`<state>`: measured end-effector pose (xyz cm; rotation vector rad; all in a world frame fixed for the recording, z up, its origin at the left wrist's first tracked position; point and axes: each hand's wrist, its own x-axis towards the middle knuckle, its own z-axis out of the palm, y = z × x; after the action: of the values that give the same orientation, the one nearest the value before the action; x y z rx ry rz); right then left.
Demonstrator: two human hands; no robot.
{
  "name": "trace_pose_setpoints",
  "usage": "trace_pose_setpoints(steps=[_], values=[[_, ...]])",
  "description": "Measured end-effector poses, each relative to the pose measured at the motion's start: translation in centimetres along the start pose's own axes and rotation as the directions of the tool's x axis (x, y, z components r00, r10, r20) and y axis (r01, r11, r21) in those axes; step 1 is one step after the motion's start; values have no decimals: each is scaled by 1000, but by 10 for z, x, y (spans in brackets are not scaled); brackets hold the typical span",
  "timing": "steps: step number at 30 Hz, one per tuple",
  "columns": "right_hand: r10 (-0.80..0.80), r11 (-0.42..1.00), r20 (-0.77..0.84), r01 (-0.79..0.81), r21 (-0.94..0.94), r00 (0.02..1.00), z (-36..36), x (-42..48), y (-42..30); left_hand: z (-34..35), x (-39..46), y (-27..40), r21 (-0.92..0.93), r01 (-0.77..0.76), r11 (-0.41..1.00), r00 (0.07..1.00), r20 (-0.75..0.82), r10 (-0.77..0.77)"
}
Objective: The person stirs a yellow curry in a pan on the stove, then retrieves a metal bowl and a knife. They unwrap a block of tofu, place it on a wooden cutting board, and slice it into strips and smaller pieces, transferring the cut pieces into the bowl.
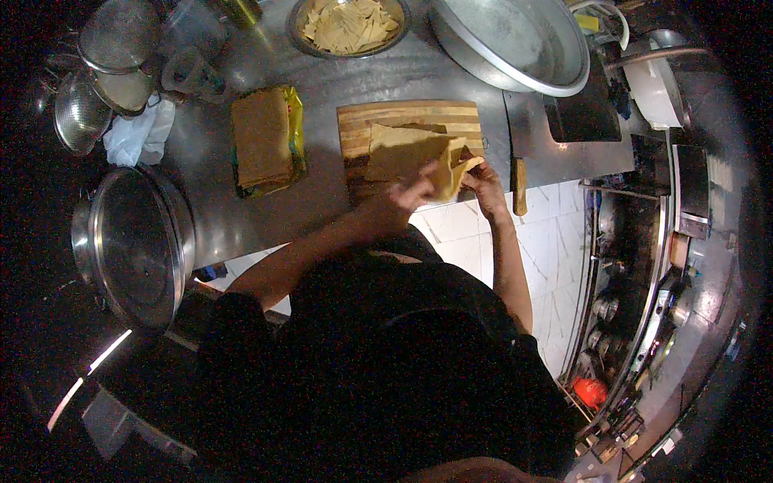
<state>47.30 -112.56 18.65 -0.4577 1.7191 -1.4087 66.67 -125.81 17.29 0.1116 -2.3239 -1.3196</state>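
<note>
A striped wooden cutting board [410, 111] lies near the metal counter's front edge. On it rest thin, tan, flat sheets [398, 145] that look like dough wrappers. My right hand [488, 188] pinches the raised, folded edge of some of these sheets at the board's right corner. My left hand [415, 188] is blurred, close to the sheets' lower left side; whether it grips them is unclear. Just right of the board is a large knife with a wooden handle [519, 188], its grip jutting past the counter edge. Further left sits a stack of similar sheets [261, 140] on a yellow plastic wrapper [296, 124].
Behind the board stands a metal bowl [296, 39] of cut tan pieces [353, 27]. A wide aluminium basin [513, 81] is at back right. Strainers [118, 36], a plastic bag [136, 136] and a large metal pot [139, 247] line the left. Cookware shelves [604, 308] curve along the right.
</note>
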Motion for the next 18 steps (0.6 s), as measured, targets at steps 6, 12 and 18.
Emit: trace_pose_setpoints(steps=[6,12,18], values=[[-87,950,-99,52,-307,991,4,3,-12,-18,22,-35,-889,429,158,830,319,-458],[-236,791,10,198,-579,972,44,-14,-65,-12,51,6,-882,471,15,638,329,-696],[-185,694,66,178,-698,981,77,-31,-64,-22,70,32,-805,580,125,651,366,-665]])
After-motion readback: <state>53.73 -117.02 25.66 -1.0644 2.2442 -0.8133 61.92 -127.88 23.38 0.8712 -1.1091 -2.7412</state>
